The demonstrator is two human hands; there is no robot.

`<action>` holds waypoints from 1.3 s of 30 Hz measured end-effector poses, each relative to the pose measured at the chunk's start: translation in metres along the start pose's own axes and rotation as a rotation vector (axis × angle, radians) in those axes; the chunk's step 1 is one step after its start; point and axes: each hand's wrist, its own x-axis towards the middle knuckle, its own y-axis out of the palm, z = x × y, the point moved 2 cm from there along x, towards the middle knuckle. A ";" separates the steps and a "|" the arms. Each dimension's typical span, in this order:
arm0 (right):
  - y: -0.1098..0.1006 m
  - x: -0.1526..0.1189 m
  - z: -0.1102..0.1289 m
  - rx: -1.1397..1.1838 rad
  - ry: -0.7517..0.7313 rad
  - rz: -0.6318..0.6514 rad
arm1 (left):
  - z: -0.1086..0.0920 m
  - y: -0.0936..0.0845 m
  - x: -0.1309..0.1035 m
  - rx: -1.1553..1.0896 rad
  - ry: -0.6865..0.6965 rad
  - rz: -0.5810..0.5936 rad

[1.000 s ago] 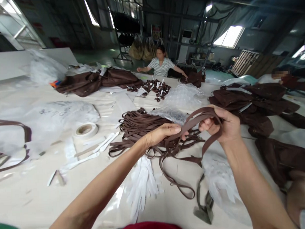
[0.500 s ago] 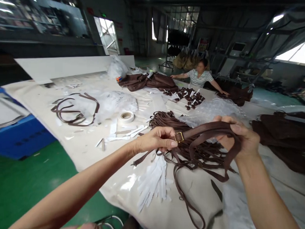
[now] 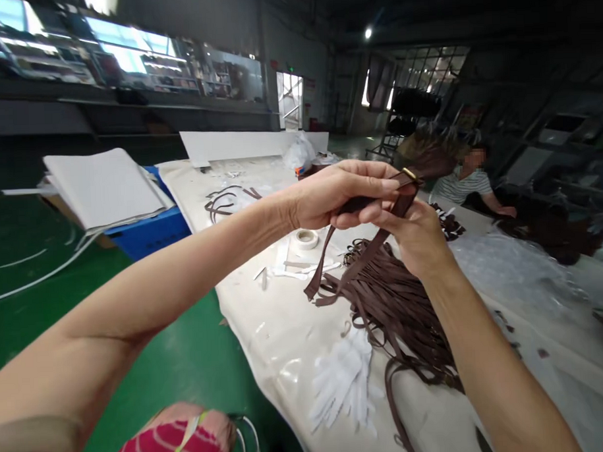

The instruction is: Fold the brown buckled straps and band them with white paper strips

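Note:
Both hands meet in front of me, raised over the table, on one brown strap [image 3: 369,255] with a gold-coloured buckle. My left hand [image 3: 342,193] pinches the strap close beside the buckle [image 3: 409,175]. From the right, my right hand [image 3: 415,232] grips the same strap just below the buckle, its fingers partly hidden behind the strap and the left hand. A loose strap end hangs down under the hands. Below them a heap of brown straps [image 3: 408,308] lies on the table, with white gloves [image 3: 344,379] in front of it.
On the pale-covered table [image 3: 255,326] lie a tape roll [image 3: 304,239], white strips [image 3: 296,272], several curved brown straps [image 3: 221,204] and clear plastic [image 3: 510,265]. A blue crate [image 3: 146,233] with white sheets stands left. A person [image 3: 465,181] in a striped shirt sits across the table.
My view has turned left. My hands, apart before with the strap stretched between them, have come together higher up at the buckle.

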 end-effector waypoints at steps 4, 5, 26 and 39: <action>0.049 0.032 -0.028 0.165 0.034 -0.078 | -0.001 -0.042 -0.040 -0.004 0.001 -0.055; 0.060 0.038 -0.032 0.215 0.050 -0.070 | 0.002 -0.054 -0.052 -0.011 -0.005 -0.068; 0.166 0.082 0.033 -0.015 -0.189 0.048 | 0.153 -0.086 -0.165 0.108 0.168 -0.353; 0.111 0.086 0.024 -0.035 -0.125 -0.025 | 0.185 -0.056 -0.155 -0.298 0.067 -0.264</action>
